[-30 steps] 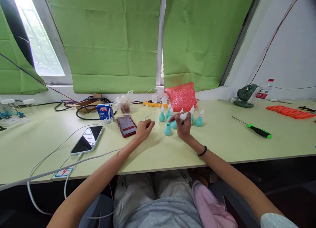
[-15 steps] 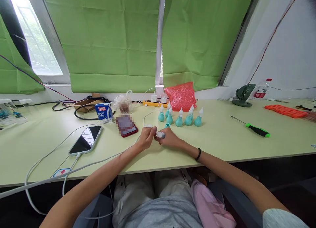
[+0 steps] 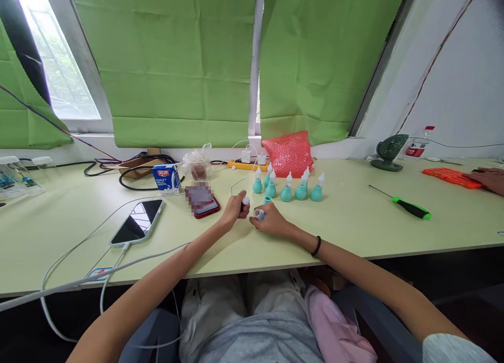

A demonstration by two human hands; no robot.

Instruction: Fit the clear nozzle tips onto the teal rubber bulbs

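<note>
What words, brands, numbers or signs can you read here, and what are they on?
"SWEET MILK DRINK": on the blue milk drink carton.
Too small or blurred to read: the carton's red logo, the desk-edge sticker, the screen of the red-cased phone, the plastic bottle's red label.

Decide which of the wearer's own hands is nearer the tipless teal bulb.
Right. The right hand is just in front of the tipless teal bulb, partly hiding it; the left hand is farther away, leftward.
</note>
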